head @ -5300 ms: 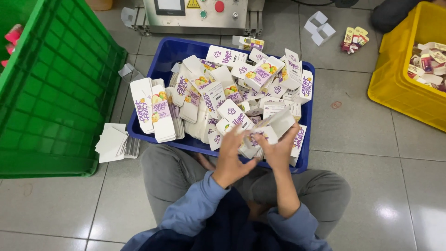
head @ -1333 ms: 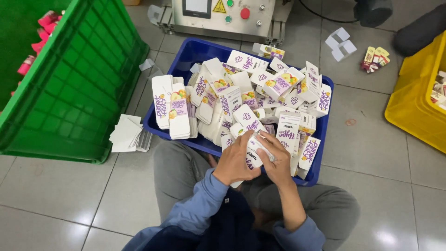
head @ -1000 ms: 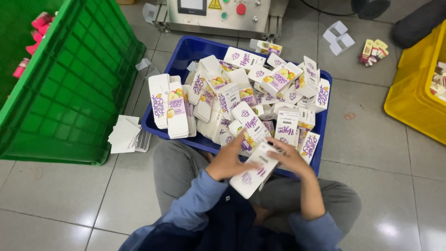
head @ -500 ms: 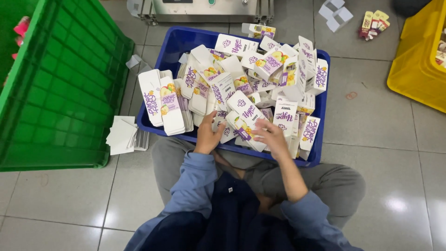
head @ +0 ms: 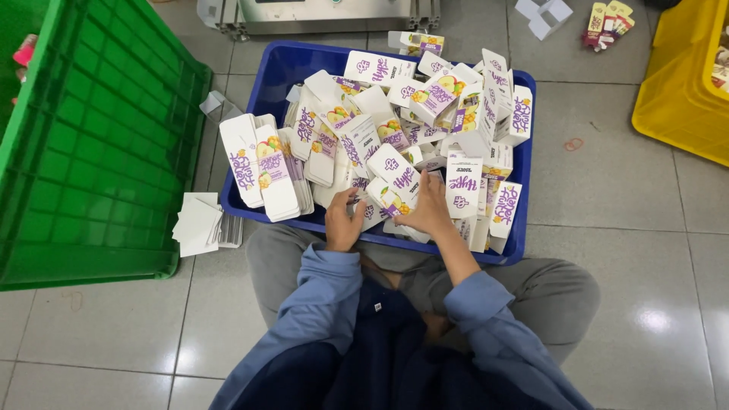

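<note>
Two hands are down in one blue bin [head: 262,91] that sits on the tile floor right in front of the person's knees. The left hand [head: 342,222] is curled at the near edge of the pile with its fingers bent round the edge of a flat white carton; the right hand [head: 429,209] is laid over the same little cluster, fingers half closed, pressing on the folded carton [head: 395,199] between the two hands — so that carton is at the near middle of the bin, touching both. The cartons in the bin [head: 425,99] are way too many to count, dozens at least, white with purple and fruit print, lying every which way and covering each other. One neat upright stack of flat ones [head: 262,171] leans on the bin's left wall. Beside it on the floor is one small pile of plain white sheets [head: 199,224]. There are three crates altogether: the blue one, one big green crate [head: 91,152] tipped on the left and cut off by the frame, and one yellow crate [head: 687,91] at the right, mostly out of shot. A metal machine base [head: 326,15] is clipped at the top. A few loose cartons [head: 607,19] lie at the top right, too small to count properly.
</note>
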